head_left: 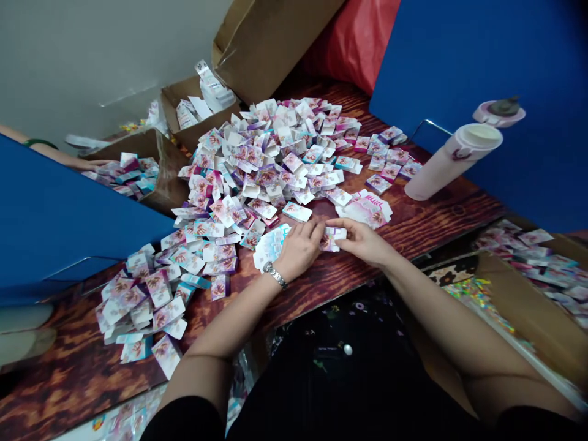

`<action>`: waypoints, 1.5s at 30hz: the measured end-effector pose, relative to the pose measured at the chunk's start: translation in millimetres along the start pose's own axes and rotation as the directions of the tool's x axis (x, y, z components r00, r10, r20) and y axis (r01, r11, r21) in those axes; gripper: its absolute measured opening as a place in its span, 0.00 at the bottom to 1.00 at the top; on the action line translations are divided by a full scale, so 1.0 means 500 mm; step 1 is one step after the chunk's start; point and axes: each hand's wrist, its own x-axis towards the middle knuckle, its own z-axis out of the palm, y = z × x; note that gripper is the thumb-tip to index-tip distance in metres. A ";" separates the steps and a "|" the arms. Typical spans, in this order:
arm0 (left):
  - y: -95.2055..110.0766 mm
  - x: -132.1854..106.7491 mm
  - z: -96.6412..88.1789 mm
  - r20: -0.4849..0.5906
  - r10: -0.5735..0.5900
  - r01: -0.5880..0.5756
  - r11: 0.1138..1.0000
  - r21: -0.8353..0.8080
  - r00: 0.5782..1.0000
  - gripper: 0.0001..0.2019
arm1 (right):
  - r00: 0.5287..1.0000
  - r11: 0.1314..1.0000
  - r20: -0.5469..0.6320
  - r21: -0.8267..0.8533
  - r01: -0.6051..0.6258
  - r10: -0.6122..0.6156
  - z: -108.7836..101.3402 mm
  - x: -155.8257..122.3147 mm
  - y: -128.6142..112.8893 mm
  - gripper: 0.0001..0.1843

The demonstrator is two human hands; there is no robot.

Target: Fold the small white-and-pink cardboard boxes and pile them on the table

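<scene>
Both my hands meet over a wooden table [427, 223] near its front edge. My left hand [299, 246], with a metal watch on the wrist, is closed around a stack of small flat cards [270, 244] and also pinches one small printed box [331, 237]. My right hand [362, 240] pinches the same small box from the right. A big heap of the same small pink, purple and white boxes [266, 165] covers the table beyond my hands. A short stack of flat cards [367, 209] lies just behind my right hand.
A white bottle with a pink lid [452, 160] lies tilted at the right. Blue partitions [482, 79] stand right and left. Open cardboard cartons [193, 116] with more boxes sit at the back left, where another person's arm [55, 154] reaches. A carton [528, 306] sits at lower right.
</scene>
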 end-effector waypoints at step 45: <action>0.039 -0.044 -0.003 -0.179 -0.142 0.075 0.938 -0.338 0.973 0.19 | 0.916 0.958 -0.300 -0.189 0.218 -0.268 0.052 -0.055 -0.052 0.16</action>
